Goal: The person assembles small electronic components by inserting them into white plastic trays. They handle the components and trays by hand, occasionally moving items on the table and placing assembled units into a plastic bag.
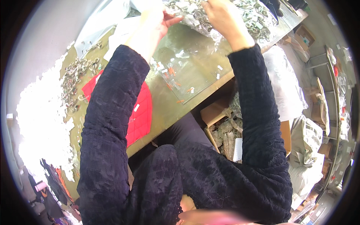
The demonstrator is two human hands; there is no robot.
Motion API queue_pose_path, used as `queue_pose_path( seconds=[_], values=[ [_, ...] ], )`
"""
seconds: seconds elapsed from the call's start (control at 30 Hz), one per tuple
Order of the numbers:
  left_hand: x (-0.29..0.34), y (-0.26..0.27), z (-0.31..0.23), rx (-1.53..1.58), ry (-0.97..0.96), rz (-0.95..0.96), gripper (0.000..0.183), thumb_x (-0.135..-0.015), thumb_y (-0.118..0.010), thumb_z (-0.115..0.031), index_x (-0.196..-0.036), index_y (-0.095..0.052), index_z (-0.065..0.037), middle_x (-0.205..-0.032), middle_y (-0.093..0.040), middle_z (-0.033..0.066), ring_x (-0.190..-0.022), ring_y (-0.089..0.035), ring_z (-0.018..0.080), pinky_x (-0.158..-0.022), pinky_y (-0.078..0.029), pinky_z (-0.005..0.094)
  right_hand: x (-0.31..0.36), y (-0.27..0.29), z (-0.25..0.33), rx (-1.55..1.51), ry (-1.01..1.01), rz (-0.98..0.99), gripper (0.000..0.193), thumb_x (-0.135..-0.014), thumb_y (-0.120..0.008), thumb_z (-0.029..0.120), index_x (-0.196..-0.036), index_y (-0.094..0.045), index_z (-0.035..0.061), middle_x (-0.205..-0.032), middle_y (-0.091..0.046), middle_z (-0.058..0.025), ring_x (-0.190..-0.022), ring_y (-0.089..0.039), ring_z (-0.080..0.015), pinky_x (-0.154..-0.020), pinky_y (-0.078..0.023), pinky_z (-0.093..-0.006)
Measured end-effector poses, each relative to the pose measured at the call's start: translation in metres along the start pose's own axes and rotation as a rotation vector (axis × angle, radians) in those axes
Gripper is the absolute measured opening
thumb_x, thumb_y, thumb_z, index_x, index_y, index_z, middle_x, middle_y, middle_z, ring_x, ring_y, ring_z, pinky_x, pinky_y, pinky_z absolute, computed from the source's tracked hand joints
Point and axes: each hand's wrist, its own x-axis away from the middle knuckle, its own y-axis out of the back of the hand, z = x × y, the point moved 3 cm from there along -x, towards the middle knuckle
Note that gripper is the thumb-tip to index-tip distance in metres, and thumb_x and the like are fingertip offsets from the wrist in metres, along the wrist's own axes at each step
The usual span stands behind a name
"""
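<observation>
Counter (168, 107): olive-green top running diagonally from lower left up to upper right, cluttered. Red quilted mat (140, 112) lies on it just left of centre, partly under the left sleeve. Heap of small metal parts (77, 77) sits further left, well apart from both hands. Open cardboard box (225, 131) of bundled parts sits below the counter edge, between the arms.

Clear plastic bag (195, 17), holding silvery metal pieces, lies at the far edge, directly between the hands, long axis roughly left-right across the counter. Flat clear sheet (187, 75) with small orange and white bits lies nearer the body, below the bag.

Left hand (159, 18): fingers pinched on the bag's left edge. Right hand (223, 15): closed over the bag's top, right side. Both touching; neither nearer.
</observation>
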Motion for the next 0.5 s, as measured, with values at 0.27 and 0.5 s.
queue_pose_path(
  seconds=[0.27, 0.5],
  values=[
    [0.016, -0.005, -0.002, 0.071, 0.022, -0.138, 0.015, -0.093, -0.056, -0.006, -0.103, -0.055, 0.005, -0.093, -0.058, 0.0151, -0.082, -0.063, 0.0275, -0.074, -0.061, 0.0495, 0.089, 0.032, 0.02, -0.585, -0.941, 0.01, 0.031, -0.085, -0.072, 0.028, -0.105, -0.068, 0.0039, -0.08, -0.068, -0.0138, -0.075, -0.065, -0.0279, -0.072, -0.052, -0.0377],
    [0.024, -0.006, -0.002, 0.025, 0.036, 0.001, 0.011, -0.093, -0.055, -0.005, -0.103, -0.058, -0.001, -0.082, -0.06, 0.0107, -0.076, -0.062, 0.024, -0.072, -0.062, 0.0487, 0.07, 0.013, 0.009, -0.474, -0.845, 0.108, 0.024, -0.085, -0.063, 0.021, -0.099, -0.067, 0.0006, -0.087, -0.069, -0.0221, -0.084, -0.067, -0.0396, -0.078, -0.053, -0.0454]
  ],
)
